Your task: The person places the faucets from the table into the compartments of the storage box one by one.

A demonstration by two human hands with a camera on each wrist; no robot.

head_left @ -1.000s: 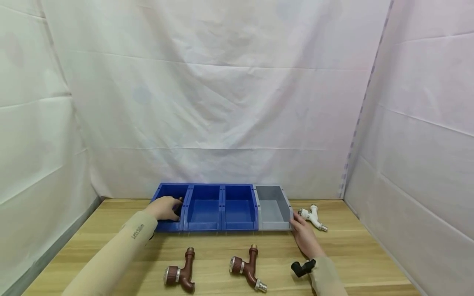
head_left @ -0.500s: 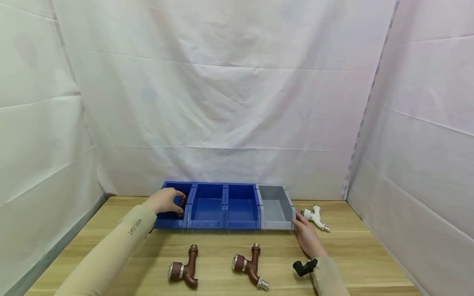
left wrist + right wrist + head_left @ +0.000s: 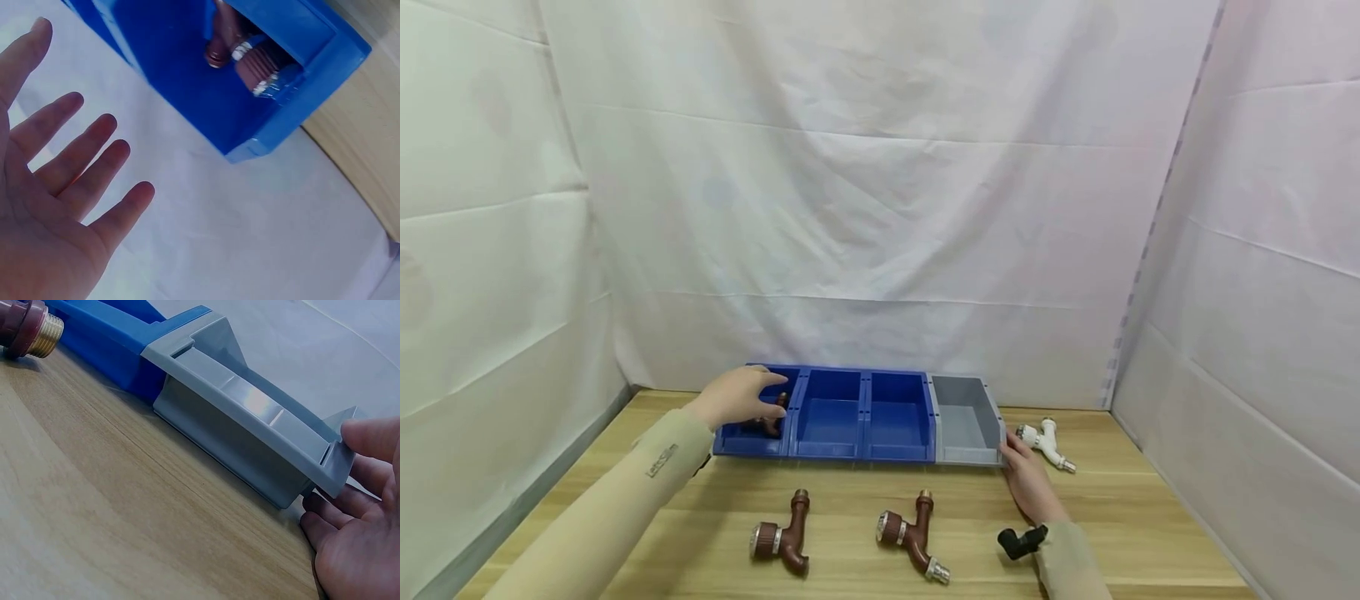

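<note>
My left hand (image 3: pixel 739 395) hovers with spread fingers over the leftmost blue bin (image 3: pixel 751 447). Inside that bin lies a brown faucet (image 3: pixel 256 65) with a ribbed knob, away from the fingers in the left wrist view. My right hand (image 3: pixel 1028 479) holds the front right corner of the grey bin (image 3: pixel 231 434), its thumb at the corner and the other fingers beside and below it. Close to that hand, a white faucet (image 3: pixel 1049 444) lies on the table. Two more brown faucets, one on the left (image 3: pixel 792 537) and one in the middle (image 3: pixel 915 537), lie before the bins.
Two further blue bins, left (image 3: pixel 827 417) and right (image 3: pixel 898 417), stand between the outer ones, all in one row. A black elbow-shaped piece (image 3: pixel 1021 542) shows by the right wrist. White cloth (image 3: pixel 880 208) hangs behind the wooden table (image 3: pixel 842 492).
My left hand has let go of the brown faucet in the leftmost bin, opened and risen. The right hand stays at the grey bin. The head view has shifted slightly.
</note>
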